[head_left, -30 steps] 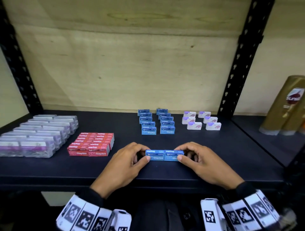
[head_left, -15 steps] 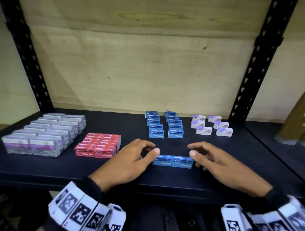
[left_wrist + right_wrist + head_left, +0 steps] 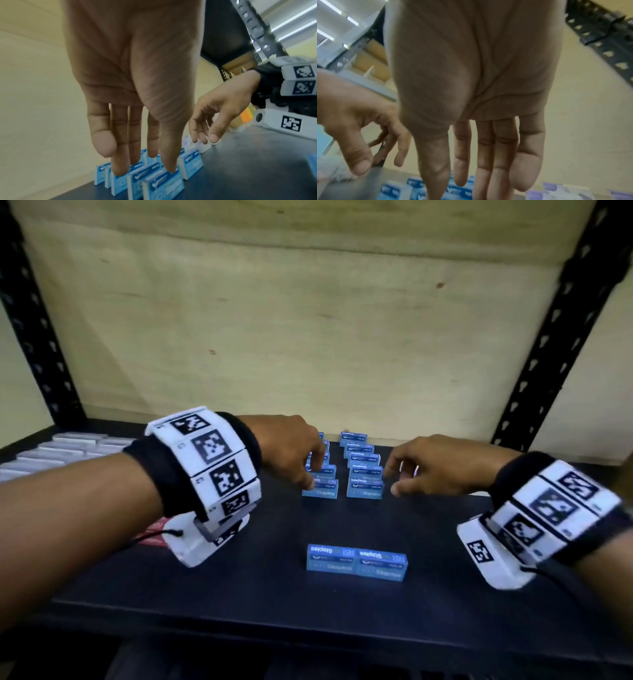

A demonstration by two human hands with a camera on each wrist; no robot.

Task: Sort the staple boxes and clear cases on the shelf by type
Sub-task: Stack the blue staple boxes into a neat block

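Two blue staple boxes (image 3: 356, 558) lie side by side near the shelf's front, with no hand on them. Further back stand two rows of blue staple boxes (image 3: 364, 487). My left hand (image 3: 310, 477) reaches down over the left row (image 3: 154, 181), fingers straight, fingertips (image 3: 120, 170) touching the box tops. My right hand (image 3: 394, 481) hovers just right of the right row, fingers relaxed and holding nothing. In the right wrist view my right hand (image 3: 471, 186) hangs above the blue boxes (image 3: 419, 190).
Clear cases (image 3: 51, 450) fill the shelf's far left. Red staple boxes (image 3: 154, 534) show partly under my left wrist. White and purple boxes (image 3: 556, 189) sit right of the blue rows. Black shelf uprights (image 3: 548, 344) and a wooden back panel (image 3: 308, 337) bound the space.
Both hands let go of the two blue boxes at the front and moved back to the blue rows. The head view came closer and tilted down.
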